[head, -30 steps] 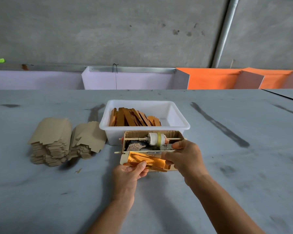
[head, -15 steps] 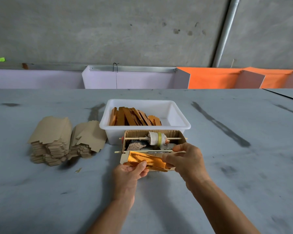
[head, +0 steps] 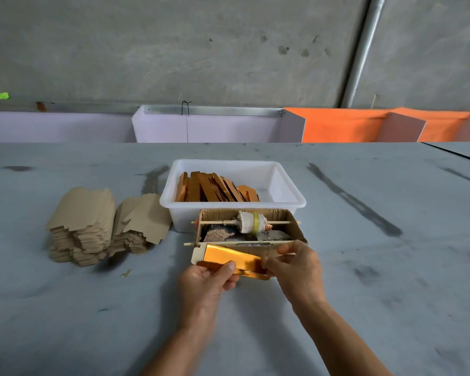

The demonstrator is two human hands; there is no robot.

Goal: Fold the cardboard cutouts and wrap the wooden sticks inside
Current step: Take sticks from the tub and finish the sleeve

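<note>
1. While the left hand [head: 206, 278] keeps its grip on the near left end of the gold cutout [head: 229, 260], thumb pressed flat on the foil, the right hand [head: 293, 263] has slid in from a second ago and now pinches the cutout's right end between thumb and curled fingers.
2. That shift looks like the closing fold: the gold face is tilted up and a pale flap sticks out at the cutout's left end. Whether a stick is already inside, I cannot tell.
3. The cutout sits just in front of the white tub [head: 232, 191], held just above the table [head: 391, 280], touching nothing but the hands.
4. Inside the tub: a leaning row of gold-wrapped pieces [head: 215, 188], bunched to its left side, right side bare.
5. Pressed against the tub's near wall, a cardboard box [head: 296, 230] holds a spool [head: 251, 222] on a thin rod, plus dark lumps I cannot identify.
6. Left of the tub, two stacks of flat brown cutouts [head: 92, 226] wait, so by my reckoning plenty of work remains.
</note>
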